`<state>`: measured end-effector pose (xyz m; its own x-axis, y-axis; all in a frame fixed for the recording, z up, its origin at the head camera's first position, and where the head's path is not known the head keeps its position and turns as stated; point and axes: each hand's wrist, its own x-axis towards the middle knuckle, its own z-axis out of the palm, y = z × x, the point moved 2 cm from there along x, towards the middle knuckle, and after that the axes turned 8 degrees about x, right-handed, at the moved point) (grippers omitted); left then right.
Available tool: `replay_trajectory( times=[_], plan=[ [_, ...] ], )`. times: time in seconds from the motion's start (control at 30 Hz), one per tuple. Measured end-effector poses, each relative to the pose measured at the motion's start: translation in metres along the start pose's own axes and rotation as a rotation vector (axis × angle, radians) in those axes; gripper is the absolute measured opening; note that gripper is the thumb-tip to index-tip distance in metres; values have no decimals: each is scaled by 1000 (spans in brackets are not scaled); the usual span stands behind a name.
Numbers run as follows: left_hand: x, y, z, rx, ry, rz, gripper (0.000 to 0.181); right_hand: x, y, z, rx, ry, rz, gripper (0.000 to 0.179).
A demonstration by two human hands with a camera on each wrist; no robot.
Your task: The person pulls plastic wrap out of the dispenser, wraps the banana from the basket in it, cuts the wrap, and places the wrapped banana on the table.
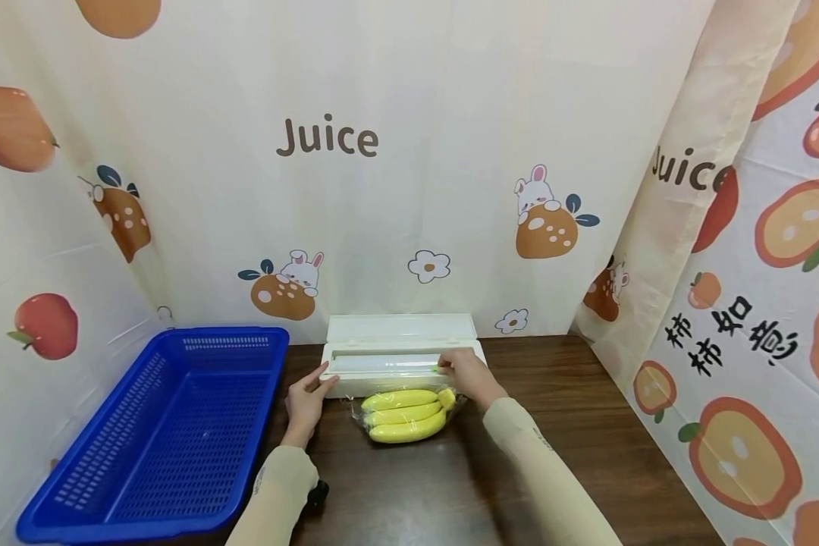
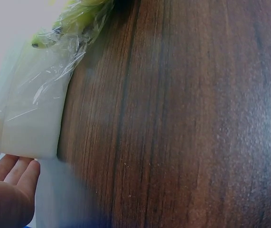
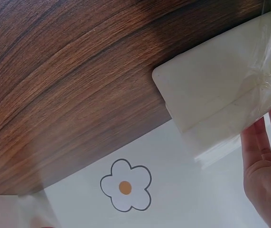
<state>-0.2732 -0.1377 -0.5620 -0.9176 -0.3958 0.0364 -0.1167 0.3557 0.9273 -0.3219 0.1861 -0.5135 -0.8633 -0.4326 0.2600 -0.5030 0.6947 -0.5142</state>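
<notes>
A white cling film box (image 1: 365, 385) stands at the back of the table with its lid (image 1: 401, 328) raised and a film roll (image 1: 385, 363) inside. My left hand (image 1: 305, 403) grips the box's left end, thumb at the front and fingers at the side. Over the box's right part, my right hand (image 1: 474, 377) has its curled fingers at a small yellow-green slide cutter (image 1: 435, 369), apparently pinching it; the hand partly hides it. Clear film stretches from the box over a bunch of yellow bananas (image 1: 406, 415) lying directly in front.
A blue plastic basket (image 1: 246, 440) stands on the left of the brown wooden table (image 1: 587, 455). A small black object (image 1: 318, 494) lies by the left sleeve. Printed curtains (image 1: 396, 189) enclose the back and sides.
</notes>
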Motion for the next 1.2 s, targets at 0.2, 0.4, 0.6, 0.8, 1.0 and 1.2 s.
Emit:
replay_trajectory(
  times=[0.2,0.4,0.6,0.8,1.0,1.2],
  plan=[
    [1,-1,1,-6,-2,-3,46,0,1,0,-10,9,-8,9],
    [2,-2,1,-11,-2,-9,47,-1,1,-1,-4,1,-8,10],
    [2,-2,1,-8,-2,-3,47,-2,0,-2,-3,-10,-13,10],
    [2,-3,2,-9,-3,1,47,-2,0,-3,3,-10,7,12],
    [3,-5,2,-14,-13,-2,48,-2,2,-3,11,-8,24,14],
    [4,-5,2,-34,-17,-8,48,-3,4,-2,-14,10,-7,12]
  ],
)
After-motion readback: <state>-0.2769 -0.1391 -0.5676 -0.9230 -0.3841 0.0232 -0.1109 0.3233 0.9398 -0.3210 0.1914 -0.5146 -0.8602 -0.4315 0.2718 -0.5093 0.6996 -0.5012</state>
